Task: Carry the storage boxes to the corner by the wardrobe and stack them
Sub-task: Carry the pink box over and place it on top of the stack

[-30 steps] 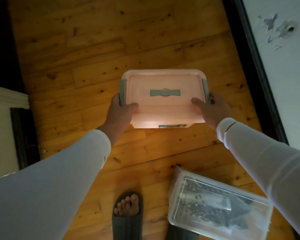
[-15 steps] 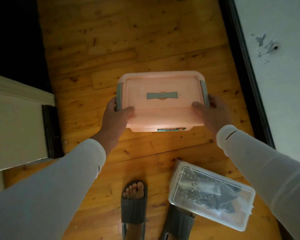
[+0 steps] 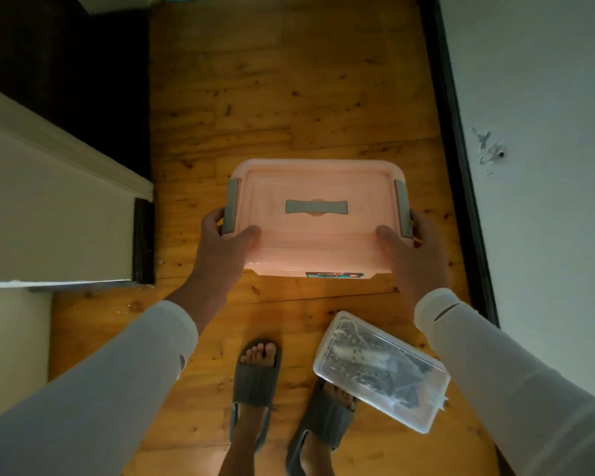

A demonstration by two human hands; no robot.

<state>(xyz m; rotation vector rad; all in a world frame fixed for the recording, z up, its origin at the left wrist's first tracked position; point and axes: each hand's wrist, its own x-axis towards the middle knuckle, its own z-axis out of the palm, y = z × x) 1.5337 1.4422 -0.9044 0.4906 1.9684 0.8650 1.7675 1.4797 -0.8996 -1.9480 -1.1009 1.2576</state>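
Head view: pink lidded box, contents unseen, was held over the floor; left hand and right hand had fingers curled round its ends. One clear box lay on the floor, holding dark tangled items.

Gripping a pink box by both ends over the wooden floor: left hand at the left latch, right hand at the right latch, thumbs on the lid. Nearer, a clear box askew, covering the right slipper's toe. At right, a white wall.
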